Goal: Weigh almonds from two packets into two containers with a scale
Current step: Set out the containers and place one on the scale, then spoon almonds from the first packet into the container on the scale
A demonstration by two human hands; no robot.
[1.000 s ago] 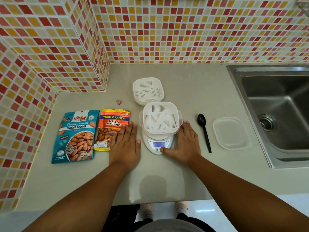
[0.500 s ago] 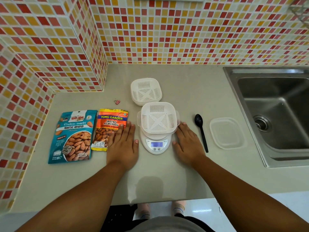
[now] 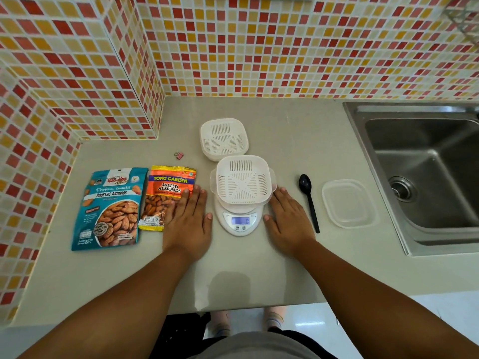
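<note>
The left hand [image 3: 187,224] and right hand [image 3: 287,218] are lying flat, fingers straight, on the table [image 3: 259,268], flanking the scale [image 3: 239,221] carrying a white container [image 3: 243,181].

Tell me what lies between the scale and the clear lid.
In the head view, the right hand lies flat beside the scale, then the black spoon, then bare counter up to the clear lid.

Pink binder clip [image 3: 178,154] on counter [image 3: 298,130]; steel sink [image 3: 425,172] right; mosaic tile wall [image 3: 259,47].
</note>
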